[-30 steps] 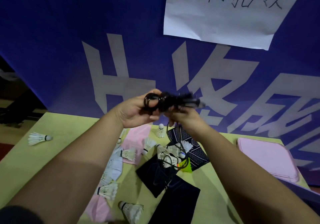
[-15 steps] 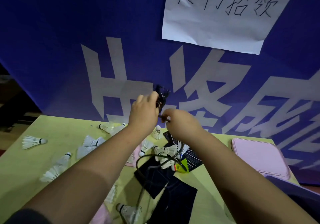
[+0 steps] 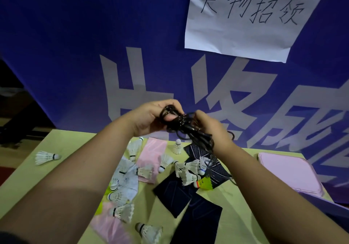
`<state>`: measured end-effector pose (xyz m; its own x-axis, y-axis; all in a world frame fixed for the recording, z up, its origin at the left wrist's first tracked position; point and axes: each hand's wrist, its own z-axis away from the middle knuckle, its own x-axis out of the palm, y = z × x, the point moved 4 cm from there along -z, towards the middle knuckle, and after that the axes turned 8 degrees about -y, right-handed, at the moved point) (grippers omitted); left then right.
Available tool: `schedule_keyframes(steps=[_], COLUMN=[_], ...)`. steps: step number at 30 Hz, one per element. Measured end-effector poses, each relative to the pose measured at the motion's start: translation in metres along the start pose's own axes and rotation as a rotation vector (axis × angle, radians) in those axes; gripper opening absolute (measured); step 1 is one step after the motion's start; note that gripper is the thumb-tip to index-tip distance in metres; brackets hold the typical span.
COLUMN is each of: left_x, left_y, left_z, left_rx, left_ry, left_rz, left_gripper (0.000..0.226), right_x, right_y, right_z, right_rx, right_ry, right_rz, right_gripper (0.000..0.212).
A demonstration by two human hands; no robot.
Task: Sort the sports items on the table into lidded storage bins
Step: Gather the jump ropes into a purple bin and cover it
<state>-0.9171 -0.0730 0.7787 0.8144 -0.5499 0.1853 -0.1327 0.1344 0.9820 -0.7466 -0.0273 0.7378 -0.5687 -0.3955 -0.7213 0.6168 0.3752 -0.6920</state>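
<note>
Both hands now bunch the black cord [image 3: 186, 128] into a tighter bundle. Left hand [image 3: 151, 120] and right hand [image 3: 211, 128] each hold a closed grip on it — above the desk [image 3: 62, 149].

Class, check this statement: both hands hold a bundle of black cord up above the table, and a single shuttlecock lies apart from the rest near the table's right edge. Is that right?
One detail is wrong. In the head view, the lone shuttlecock lies near the left edge of the table, not the right. The rest stands: the left hand and right hand both hold the black cord bundle above the table.
</note>
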Motion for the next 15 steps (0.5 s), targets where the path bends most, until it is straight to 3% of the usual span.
schedule_keyframes(steps=[2, 4, 6, 7, 8, 10, 12, 15], left_x=[0.008, 0.012, 0.007, 0.0, -0.008, -0.019, -0.016, -0.007], left_y=[-0.015, -0.026, -0.035, -0.04, -0.041, -0.042, -0.041, -0.046], left_z=[-0.005, -0.015, -0.023, -0.025, -0.022, -0.012, -0.005, 0.0], left_rx=[0.007, 0.085, 0.179, 0.198, 0.18, 0.035, -0.103, -0.205], left_ry=[-0.119, -0.025, 0.273, 0.462, 0.647, 0.913, 0.905, 0.813], left_rz=[0.164, 0.42, 0.731, 0.738, 0.565, -0.19, -0.884, -1.457], left_gripper=[0.035, 0.037, 0.027, 0.016, 0.006, 0.005, 0.007, 0.017], right_x=[0.028, 0.044, 0.046, 0.049, 0.054, 0.061, 0.063, 0.061], right_y=[-0.01, -0.014, -0.016, -0.018, -0.021, -0.021, -0.02, -0.029], right_z=[0.007, 0.011, 0.008, 0.009, 0.009, 0.01, 0.011, 0.014], right_rx=[0.001, 0.054, 0.096, 0.101, 0.082, 0.097, 0.091, 0.076], right_ry=[-0.381, -0.332, -0.018, 0.026, -0.011, -0.104, -0.119, -0.099], right_rz=[-0.392, -0.409, -0.168, -0.097, -0.062, 0.025, 0.174, 0.529], right_gripper=[0.007, 0.006, 0.017, 0.017, 0.013, 0.01, 0.017, 0.031])
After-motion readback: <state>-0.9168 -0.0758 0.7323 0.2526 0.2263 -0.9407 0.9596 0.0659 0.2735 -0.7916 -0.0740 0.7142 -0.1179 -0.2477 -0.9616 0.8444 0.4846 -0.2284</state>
